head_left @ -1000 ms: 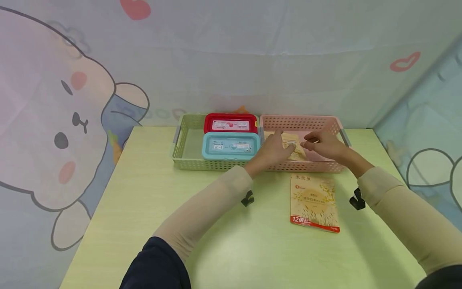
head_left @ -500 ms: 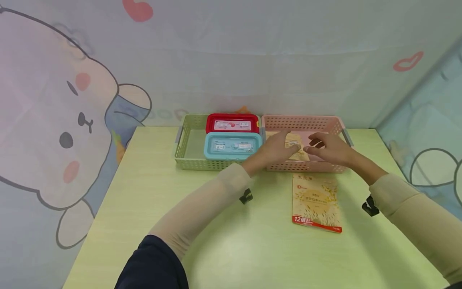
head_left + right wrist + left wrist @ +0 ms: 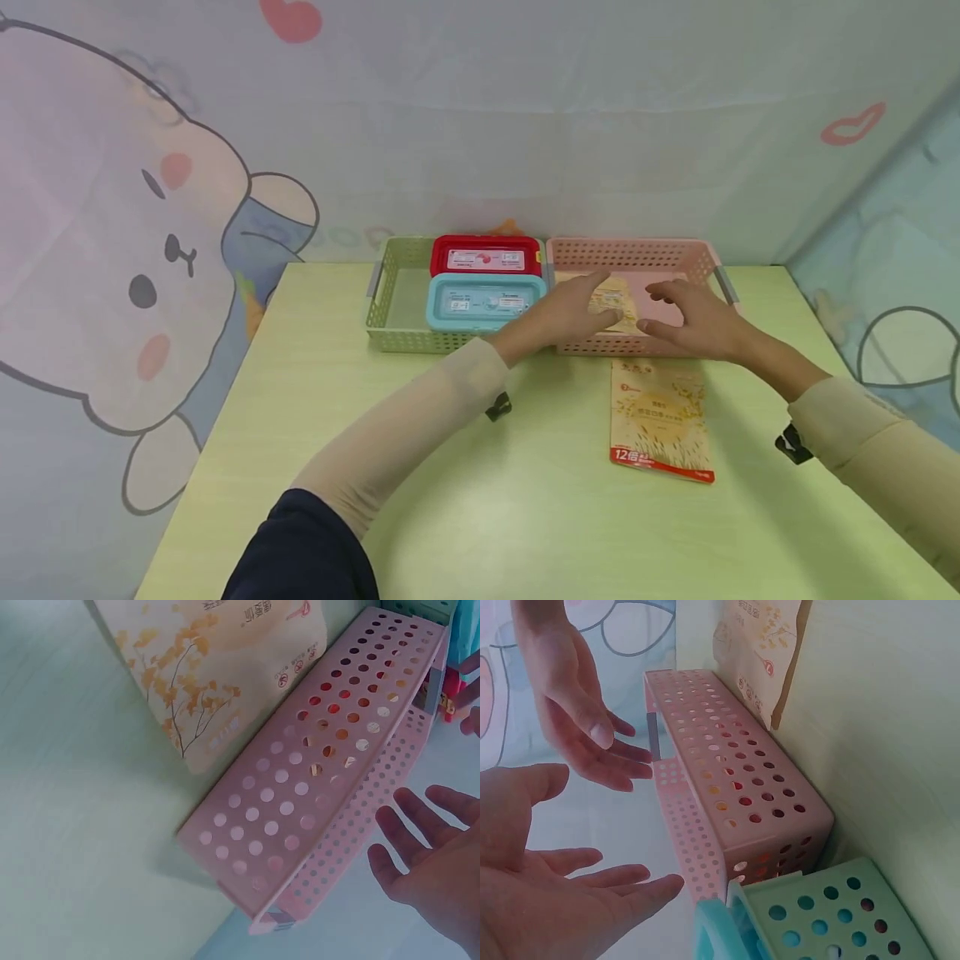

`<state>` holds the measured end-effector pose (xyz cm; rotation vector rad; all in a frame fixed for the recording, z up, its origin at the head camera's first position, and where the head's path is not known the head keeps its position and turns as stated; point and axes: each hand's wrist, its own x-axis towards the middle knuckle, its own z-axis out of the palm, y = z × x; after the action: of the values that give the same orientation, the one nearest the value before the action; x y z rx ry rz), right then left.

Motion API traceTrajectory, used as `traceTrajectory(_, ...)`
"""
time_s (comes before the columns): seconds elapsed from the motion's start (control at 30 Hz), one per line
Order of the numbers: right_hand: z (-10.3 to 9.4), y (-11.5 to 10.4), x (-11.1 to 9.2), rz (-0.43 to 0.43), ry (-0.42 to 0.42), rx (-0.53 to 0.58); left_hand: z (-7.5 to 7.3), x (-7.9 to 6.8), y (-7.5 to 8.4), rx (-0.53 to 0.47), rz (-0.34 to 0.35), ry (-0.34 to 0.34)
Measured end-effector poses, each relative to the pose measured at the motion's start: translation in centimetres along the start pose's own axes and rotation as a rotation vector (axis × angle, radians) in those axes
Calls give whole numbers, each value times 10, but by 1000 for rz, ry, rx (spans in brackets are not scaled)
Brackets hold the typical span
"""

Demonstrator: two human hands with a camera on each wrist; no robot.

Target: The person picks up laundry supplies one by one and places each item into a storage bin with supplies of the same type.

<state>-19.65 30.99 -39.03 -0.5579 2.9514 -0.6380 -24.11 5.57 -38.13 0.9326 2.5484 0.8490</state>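
Over the left part of the pink basket [image 3: 637,343], my left hand [image 3: 566,312] has its fingers spread and holds nothing. Beneath it, inside the basket, lies a beige packet [image 3: 617,298], partly hidden by the hand. My right hand [image 3: 705,323] hovers over the basket's right part, fingers loosely bent and nothing between them. In the left wrist view both hands appear above the basket, apart from each other. A second beige packet [image 3: 660,421], with yellow flowers and a red bottom strip, lies flat on the table in front of the basket.
A green basket [image 3: 408,340] adjoins the pink one on the left. It holds a red-lidded box [image 3: 450,252] at the back and a light blue one [image 3: 487,323] in front. A patterned curtain [image 3: 465,150] hangs behind the pale yellow table [image 3: 315,367].
The hands have drawn apart above the pink basket, the right one moving right and its fingers loosening. The packet inside is uncovered a little more. The packet on the table stays put.
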Motion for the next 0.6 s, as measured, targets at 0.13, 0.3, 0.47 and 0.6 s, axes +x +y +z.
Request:
traceTrajectory(0.13,-3,-3,-7,18,-4,-40,-2,-3,0,38,55,-9)
traceTrajectory(0.3,-7,-9,-15,34,3,-82,-6,-11,-1,54,112,-19)
traceTrajectory(0.47,-8,-14,-21,11,25,-91,-5,-15,-3,71,133,-34)
traceTrajectory(0.6,-6,-15,-27,-25,60,-92,-4,-18,-6,79,142,-55)
